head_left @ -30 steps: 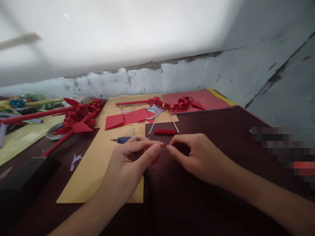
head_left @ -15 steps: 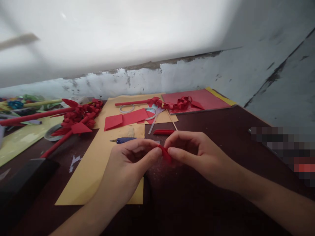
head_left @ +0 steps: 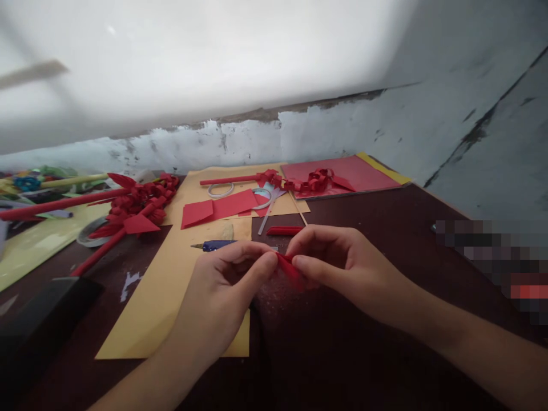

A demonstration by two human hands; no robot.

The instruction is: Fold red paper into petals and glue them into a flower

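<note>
My left hand [head_left: 222, 291] and my right hand [head_left: 338, 265] meet over the dark table [head_left: 342, 365], both pinching a small red paper strip [head_left: 290, 272] between thumb and fingers. The strip slants down to the right between my fingertips, and its ends are hidden by my fingers. Just beyond my hands lie a blue pen [head_left: 214, 245] on a tan paper sheet [head_left: 171, 297] and a short red paper roll [head_left: 283, 230].
Red paper pieces [head_left: 220, 206], tape rings [head_left: 220, 189], scissors [head_left: 269, 210] and a thin wooden stick [head_left: 299, 211] lie further back. Red curled paper flowers on red stems [head_left: 137, 202] lie at left. A red sheet [head_left: 346, 171] sits at the back right by the wall. A dark block [head_left: 38, 319] is at the near left.
My hands came together and took hold of the red strip, which first lay under my left fingers. Since half a second ago the strip has tilted slightly down to the right.
</note>
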